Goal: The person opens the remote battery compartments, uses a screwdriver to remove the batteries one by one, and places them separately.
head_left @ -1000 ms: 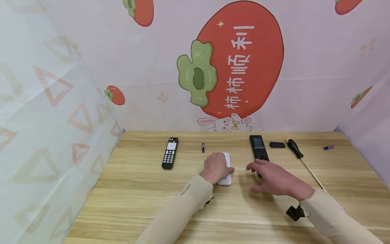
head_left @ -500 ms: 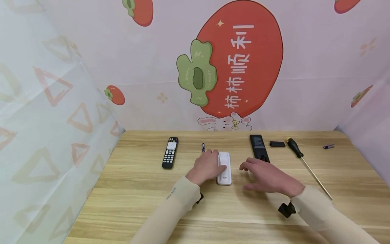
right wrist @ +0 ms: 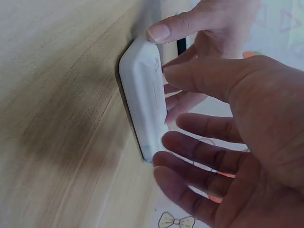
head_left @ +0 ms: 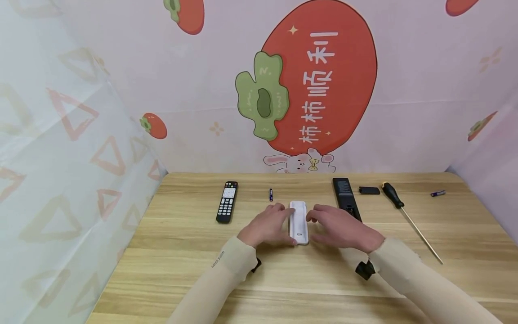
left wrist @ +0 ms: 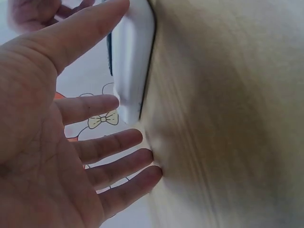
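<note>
A white oblong plastic piece (head_left: 299, 225), with a long shallow recess on top, lies on the table between the two hands. My left hand (head_left: 264, 228) is at its left side with fingers extended; in the left wrist view the thumb and forefinger tips meet the white piece's edge (left wrist: 133, 52). On the other side, my right hand (head_left: 344, 227) has loosely bent, spread fingers beside the piece, and whether they touch it I cannot tell. Partly behind that hand lies a black remote control (head_left: 345, 195), back side up, its battery compartment uncovered.
Another black remote (head_left: 227, 202) lies buttons up at the left. One small battery (head_left: 271, 195) is behind the left hand, another battery (head_left: 438, 193) far right. A black battery cover (head_left: 369, 190) and a screwdriver (head_left: 393, 196) lie right. Patterned cloth (head_left: 202, 148) hangs behind the table.
My left hand has come off the top of the white piece to its left side, uncovering the recess. My right hand has moved left, closer to the piece.
</note>
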A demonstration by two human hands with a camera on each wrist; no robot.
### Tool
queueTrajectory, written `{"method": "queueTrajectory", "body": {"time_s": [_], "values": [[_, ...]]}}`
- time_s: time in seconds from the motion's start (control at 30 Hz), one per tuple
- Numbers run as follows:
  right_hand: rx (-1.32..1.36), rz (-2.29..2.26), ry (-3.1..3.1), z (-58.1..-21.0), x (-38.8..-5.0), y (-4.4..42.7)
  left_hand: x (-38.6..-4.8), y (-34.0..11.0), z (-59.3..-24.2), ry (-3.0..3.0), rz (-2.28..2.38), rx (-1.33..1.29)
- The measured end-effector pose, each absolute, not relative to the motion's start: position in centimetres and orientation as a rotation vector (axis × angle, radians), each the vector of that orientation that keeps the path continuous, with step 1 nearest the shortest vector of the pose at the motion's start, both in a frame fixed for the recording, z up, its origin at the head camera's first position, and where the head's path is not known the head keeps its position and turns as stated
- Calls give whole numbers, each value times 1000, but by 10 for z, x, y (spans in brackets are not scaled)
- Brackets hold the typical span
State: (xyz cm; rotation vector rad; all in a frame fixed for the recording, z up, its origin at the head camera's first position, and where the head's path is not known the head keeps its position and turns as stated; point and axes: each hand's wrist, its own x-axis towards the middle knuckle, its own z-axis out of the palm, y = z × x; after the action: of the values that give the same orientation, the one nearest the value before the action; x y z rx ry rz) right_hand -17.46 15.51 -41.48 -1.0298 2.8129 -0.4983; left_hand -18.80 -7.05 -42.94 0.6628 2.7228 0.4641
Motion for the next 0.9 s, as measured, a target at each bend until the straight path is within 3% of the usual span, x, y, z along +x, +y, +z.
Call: {"method": "queueTrajectory", "body": {"time_s": [0.9], "values": [[-1166, -210, 2778, -416, -190, 116, -190, -73, -437, 2761, 455, 689]]}}
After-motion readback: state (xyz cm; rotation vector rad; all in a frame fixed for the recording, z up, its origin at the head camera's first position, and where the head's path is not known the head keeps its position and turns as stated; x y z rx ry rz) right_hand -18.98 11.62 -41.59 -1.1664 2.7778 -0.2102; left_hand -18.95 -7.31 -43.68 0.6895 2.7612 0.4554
